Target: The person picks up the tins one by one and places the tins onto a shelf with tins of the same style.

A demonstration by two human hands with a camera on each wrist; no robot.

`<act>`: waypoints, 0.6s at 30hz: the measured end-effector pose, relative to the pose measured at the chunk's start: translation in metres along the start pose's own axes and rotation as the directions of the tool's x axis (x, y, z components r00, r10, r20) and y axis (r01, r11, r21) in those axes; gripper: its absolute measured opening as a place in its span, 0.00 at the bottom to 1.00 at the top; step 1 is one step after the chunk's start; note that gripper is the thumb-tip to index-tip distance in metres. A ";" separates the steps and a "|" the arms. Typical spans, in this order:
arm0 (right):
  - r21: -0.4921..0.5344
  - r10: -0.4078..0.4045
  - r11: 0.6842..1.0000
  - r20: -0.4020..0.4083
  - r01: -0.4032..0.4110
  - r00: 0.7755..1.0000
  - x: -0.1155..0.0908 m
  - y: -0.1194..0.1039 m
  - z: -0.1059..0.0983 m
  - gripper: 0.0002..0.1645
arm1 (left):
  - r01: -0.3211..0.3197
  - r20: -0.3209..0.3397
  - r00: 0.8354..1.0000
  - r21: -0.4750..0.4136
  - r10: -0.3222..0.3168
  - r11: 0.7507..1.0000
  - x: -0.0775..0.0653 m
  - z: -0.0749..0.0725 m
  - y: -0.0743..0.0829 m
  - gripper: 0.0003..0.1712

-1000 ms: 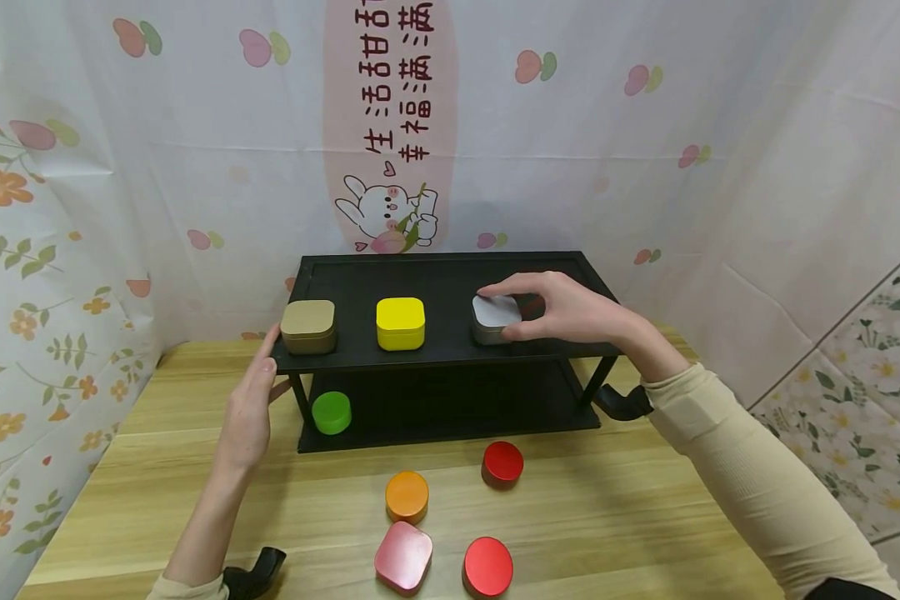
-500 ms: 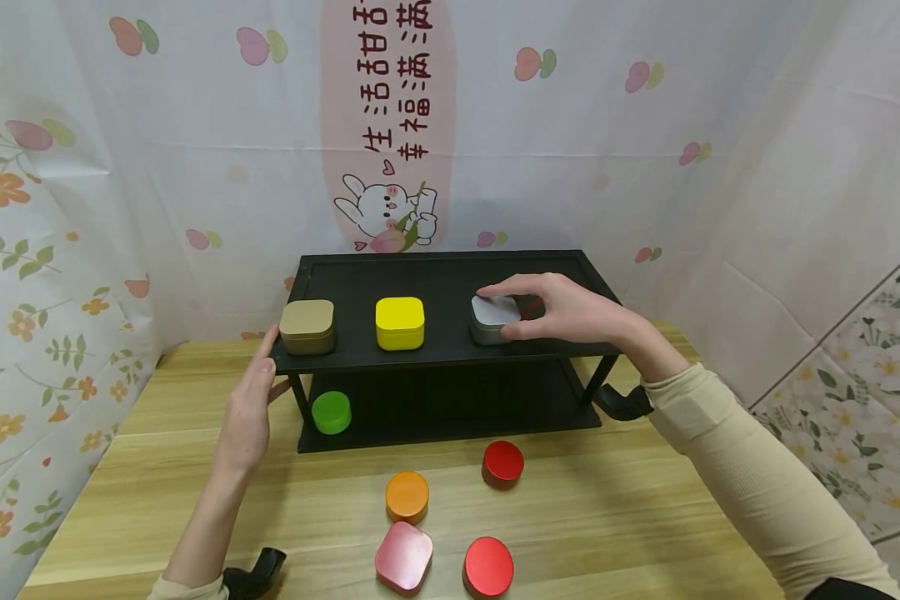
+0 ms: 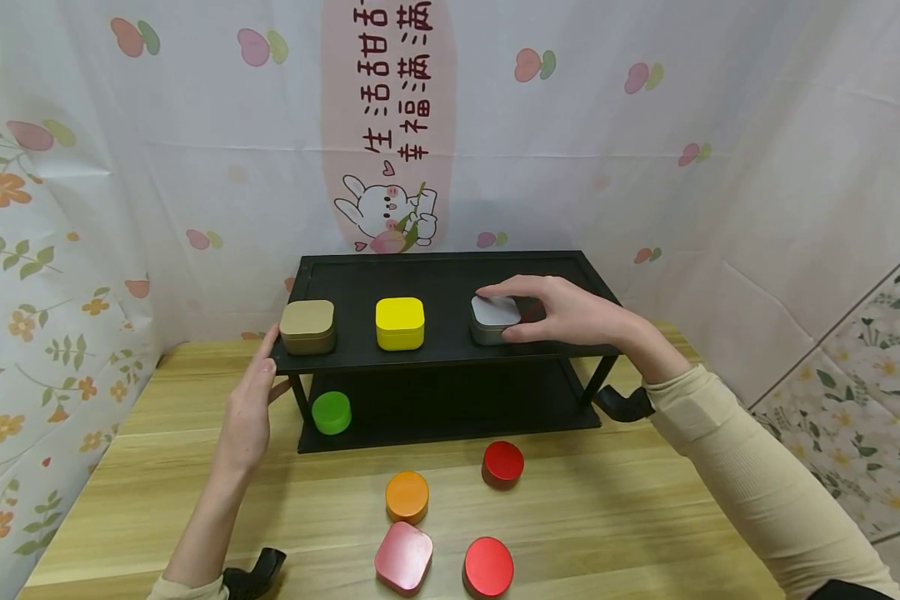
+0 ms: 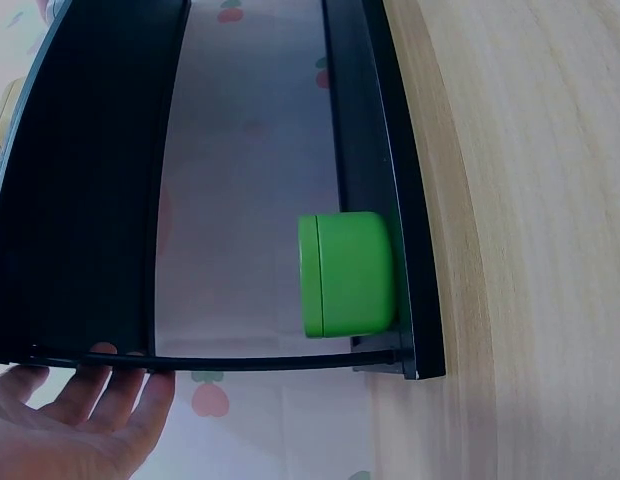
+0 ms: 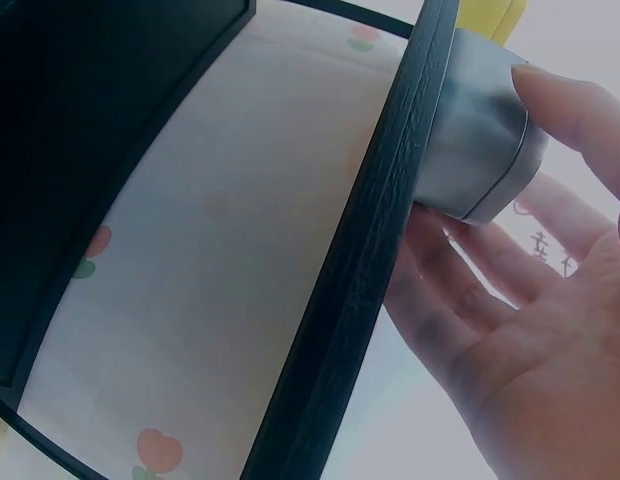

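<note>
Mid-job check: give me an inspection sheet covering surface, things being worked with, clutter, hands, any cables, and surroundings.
Surface: wooden table bearing a black two-tier shelf.
Job's things: gold box, yellow box and silver box on the upper tier; green box below, at left.
Clutter: orange box, pink box, far red box and near red box before the shelf.
Hands: right hand pinches the silver box; left hand touches the shelf's left end.
Cables: nothing seen.
Surroundings: printed sheet behind, with a bunny and lettering.
</note>
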State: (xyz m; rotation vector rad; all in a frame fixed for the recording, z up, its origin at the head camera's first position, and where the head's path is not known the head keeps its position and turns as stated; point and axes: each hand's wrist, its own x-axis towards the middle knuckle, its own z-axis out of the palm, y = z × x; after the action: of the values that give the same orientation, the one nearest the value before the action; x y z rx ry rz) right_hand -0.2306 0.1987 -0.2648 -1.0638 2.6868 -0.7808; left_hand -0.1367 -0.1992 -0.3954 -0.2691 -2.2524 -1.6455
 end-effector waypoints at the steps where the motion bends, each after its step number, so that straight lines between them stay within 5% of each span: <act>1: 0.005 -0.002 1.000 0.001 0.002 1.000 0.000 0.000 0.000 0.37 | 0.001 0.001 1.000 0.000 -0.001 1.000 0.000 0.000 0.000 0.32; 11: 0.016 -0.012 1.000 -0.013 0.012 1.000 -0.006 0.006 0.002 0.42 | 0.001 0.006 1.000 -0.002 -0.001 1.000 0.000 0.000 0.000 0.31; 18: -0.020 -0.077 0.997 -0.107 0.075 0.991 -0.015 0.008 0.002 0.42 | -0.013 0.006 1.000 -0.007 0.013 1.000 0.000 0.000 -0.001 0.30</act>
State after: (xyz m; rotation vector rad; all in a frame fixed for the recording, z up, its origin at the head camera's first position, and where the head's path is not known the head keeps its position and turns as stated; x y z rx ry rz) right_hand -0.2237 0.2128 -0.2719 -1.1660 2.7599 -0.8551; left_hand -0.1369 -0.1995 -0.3958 -0.2902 -2.2450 -1.6488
